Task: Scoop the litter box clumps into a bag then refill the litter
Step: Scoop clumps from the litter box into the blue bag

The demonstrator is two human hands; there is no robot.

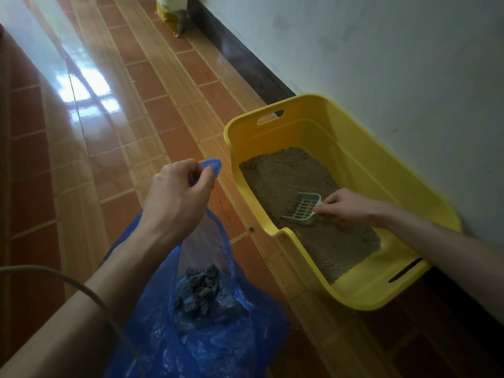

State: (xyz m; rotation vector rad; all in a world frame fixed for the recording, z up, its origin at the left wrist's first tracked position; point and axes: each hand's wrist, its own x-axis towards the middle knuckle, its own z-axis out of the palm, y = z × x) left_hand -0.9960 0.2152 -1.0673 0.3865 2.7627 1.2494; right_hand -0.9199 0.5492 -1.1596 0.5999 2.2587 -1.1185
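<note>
Box (362,165): yellow plastic, stiff, judged heavy with litter; set on floor against right wall, slot handles at far and near ends suited for lifting. Litter (275,173): tan, granular, loose, spread thin inside. Bag (212,336): blue film, soft, slippery, easily torn; near left of box, handle loop pinched up by closed left hand (177,195). Clumps (199,290): grey, crumbly, seen at bag bottom. Scoop (302,208): pale slotted plastic, light, rigid; handle gripped by closed right hand (343,205), blade resting in litter.

Yellow litter box (362,165), clump-holding blue bag (218,336)
</note>
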